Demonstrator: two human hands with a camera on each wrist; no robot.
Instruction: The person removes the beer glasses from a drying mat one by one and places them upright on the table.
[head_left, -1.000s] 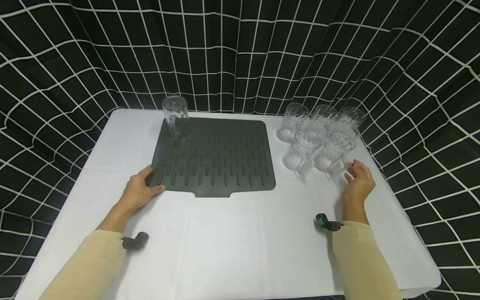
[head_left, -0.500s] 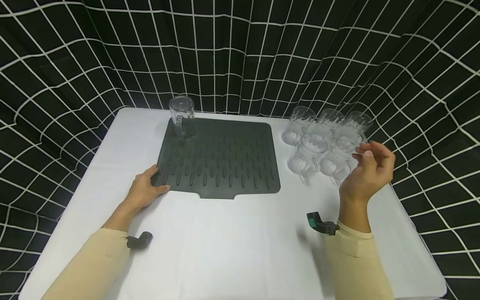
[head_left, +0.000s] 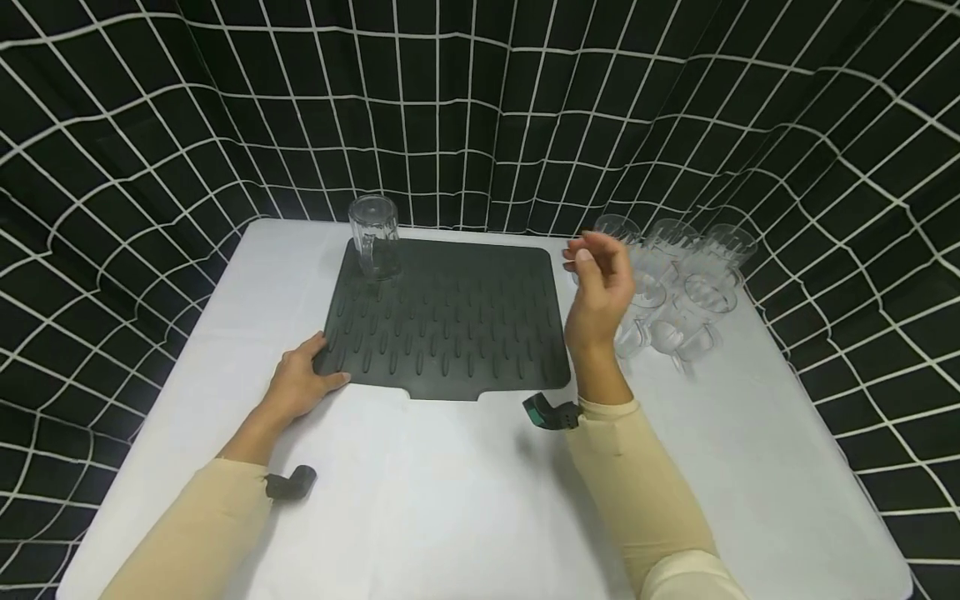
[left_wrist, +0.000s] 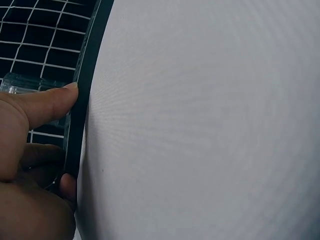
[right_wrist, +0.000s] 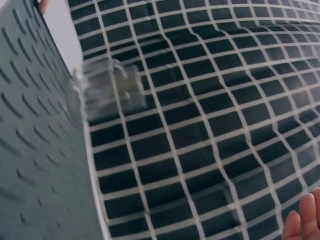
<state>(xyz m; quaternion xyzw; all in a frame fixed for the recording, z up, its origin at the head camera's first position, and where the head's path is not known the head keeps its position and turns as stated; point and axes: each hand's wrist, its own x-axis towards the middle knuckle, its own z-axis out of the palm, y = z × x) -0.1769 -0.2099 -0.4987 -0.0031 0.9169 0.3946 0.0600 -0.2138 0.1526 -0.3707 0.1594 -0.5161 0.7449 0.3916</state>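
A dark grey ribbed drying mat [head_left: 450, 317] lies on the white table. My left hand [head_left: 300, 382] holds its front left corner, the thumb [left_wrist: 52, 105] against the front edge and the other fingers along the left side. One clear glass mug [head_left: 377, 242] stands on the mat's back left corner, seemingly upside down. My right hand [head_left: 602, 287] is above the table by the mat's right edge, holding nothing, its fingers loosely bent. Several more glass mugs [head_left: 708, 308] stand close together to the right, partly hidden behind this hand. Only fingertips [right_wrist: 307, 215] show in the right wrist view.
Black cloth with white netting [head_left: 450, 108] walls the back and sides of the table. A white cloth [head_left: 420, 500] covers the tabletop. Small dark cameras sit at both wrists.
My right hand has risen away from the front right mug and swung left toward the mat, carrying nothing. The left hand stays at the mat's corner. The head view has shifted slightly.
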